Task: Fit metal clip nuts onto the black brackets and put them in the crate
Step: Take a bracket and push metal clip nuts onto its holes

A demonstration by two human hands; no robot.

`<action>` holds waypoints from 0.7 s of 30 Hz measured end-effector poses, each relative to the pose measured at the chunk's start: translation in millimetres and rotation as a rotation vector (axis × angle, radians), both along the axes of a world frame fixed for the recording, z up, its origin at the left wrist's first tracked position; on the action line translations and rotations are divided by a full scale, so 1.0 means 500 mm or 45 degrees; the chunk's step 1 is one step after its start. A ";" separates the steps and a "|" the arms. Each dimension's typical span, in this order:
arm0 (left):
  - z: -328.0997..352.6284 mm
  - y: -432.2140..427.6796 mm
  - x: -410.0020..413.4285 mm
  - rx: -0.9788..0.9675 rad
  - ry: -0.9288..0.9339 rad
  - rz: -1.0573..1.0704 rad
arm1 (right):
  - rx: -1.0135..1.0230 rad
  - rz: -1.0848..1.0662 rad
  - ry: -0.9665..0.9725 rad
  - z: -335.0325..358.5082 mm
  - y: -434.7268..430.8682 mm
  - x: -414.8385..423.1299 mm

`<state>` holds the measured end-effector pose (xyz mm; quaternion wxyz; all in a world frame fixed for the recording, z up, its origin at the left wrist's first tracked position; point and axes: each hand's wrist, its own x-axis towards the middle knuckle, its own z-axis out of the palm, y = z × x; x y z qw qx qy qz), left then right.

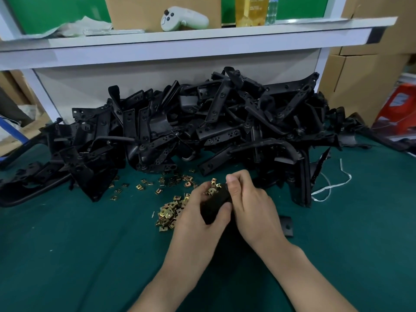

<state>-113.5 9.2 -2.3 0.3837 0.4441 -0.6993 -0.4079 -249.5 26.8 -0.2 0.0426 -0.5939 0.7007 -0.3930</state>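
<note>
Both my hands hold one black bracket point(213, 204) above the green table, just right of a heap of brass-coloured clip nuts point(170, 212). My left hand point(198, 218) grips the bracket from the left, thumb across its lower face. My right hand point(249, 206) grips its right side, with the thumb pressing near the top end, where a clip nut point(212, 189) sits at the bracket's edge. The bracket's lower end point(287, 226) sticks out beyond my right wrist. A large pile of black brackets point(202, 129) fills the table behind. No crate is in view.
Loose clip nuts point(139, 187) are scattered between the pile and the heap. A white cord point(331, 186) lies right of the pile. A white shelf point(180, 39) overhangs the back with a game controller point(183, 19) and bottles. Cardboard boxes point(360, 70) stand at right.
</note>
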 end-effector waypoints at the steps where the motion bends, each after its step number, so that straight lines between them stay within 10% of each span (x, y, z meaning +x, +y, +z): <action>1: -0.004 -0.001 0.002 -0.052 -0.045 0.025 | -0.022 0.019 -0.036 0.002 0.001 0.000; 10: 0.001 -0.019 0.019 -0.130 0.066 0.046 | -0.043 -0.025 -0.065 -0.004 -0.004 -0.026; 21: -0.021 -0.044 0.030 -0.750 -1.022 -0.120 | 0.008 -0.065 -0.218 -0.017 -0.005 -0.072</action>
